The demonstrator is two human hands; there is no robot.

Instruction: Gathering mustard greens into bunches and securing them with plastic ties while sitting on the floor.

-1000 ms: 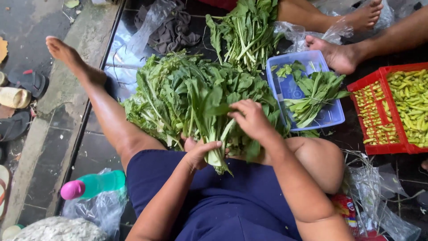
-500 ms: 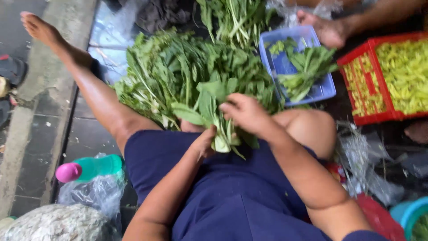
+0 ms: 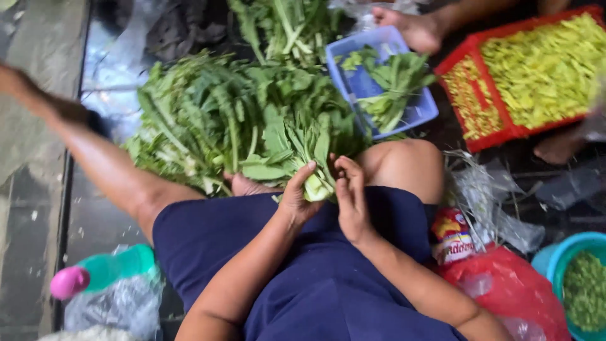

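I sit on the ground with a bunch of leafy greens (image 3: 297, 151) in my lap. My left hand (image 3: 297, 192) grips the pale stem ends of the bunch from the left. My right hand (image 3: 350, 196) presses against the same stems from the right, fingers pointing up. Behind the bunch lies a large heap of loose greens (image 3: 208, 113), spread between my bare legs.
A blue tray (image 3: 410, 110) with some greens and a red crate (image 3: 505, 129) of yellow-green pods sit at the upper right, with another person's feet (image 3: 410, 28) beside them. A teal bowl (image 3: 555, 259), red bag (image 3: 505, 284) and green bottle (image 3: 107, 271) lie near me.
My right hand came down off the top of the leaves to the stem ends, beside my left hand. The view swung left and down.
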